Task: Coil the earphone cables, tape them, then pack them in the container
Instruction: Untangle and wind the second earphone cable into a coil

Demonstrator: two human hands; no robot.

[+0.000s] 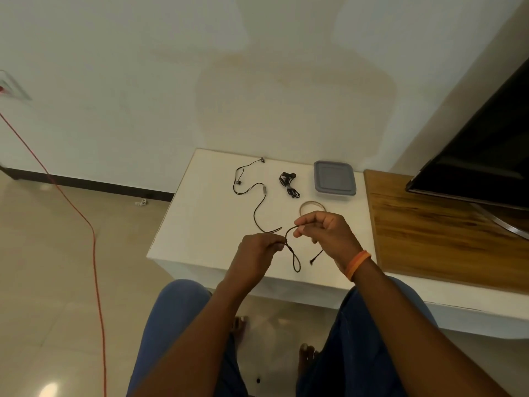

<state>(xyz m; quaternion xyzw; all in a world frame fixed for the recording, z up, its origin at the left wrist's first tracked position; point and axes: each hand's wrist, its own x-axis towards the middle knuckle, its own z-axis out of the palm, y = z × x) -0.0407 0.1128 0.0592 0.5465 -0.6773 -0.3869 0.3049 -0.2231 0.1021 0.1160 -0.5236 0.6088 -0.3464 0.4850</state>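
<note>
1. The step in hand looks like coiling: a first small loop of the cable [259, 209] hangs between the two hands, low over the near edge of the surface [200, 213].
2. The left hand [259, 253] has its fingers curled round the cable at the neck of that loop, pinching it. The right hand [323, 229], just beside it and slightly farther out, pinches the strand where it rises from the loop, its other fingers bent in.
3. Below the right hand a short end with what seems to be the plug [316, 257] dangles free.
4. From the left hand the rest of the cable runs away across the surface in loose bends to the earbuds, well beyond both hands.
5. The cable is thin, black and limp, with a small grey inline piece partway along; it will not hold a loop unless pinched.
6. Next, I judge, the right hand must draw in more slack and lay another turn onto the loop while the left hand holds the turns together.
7. Just beyond the right hand lies the tape [312, 207], a thin ring.
8. Farther out sit a finished bundle [288, 184] and, to its right, the container [334, 177], lid on.
</note>
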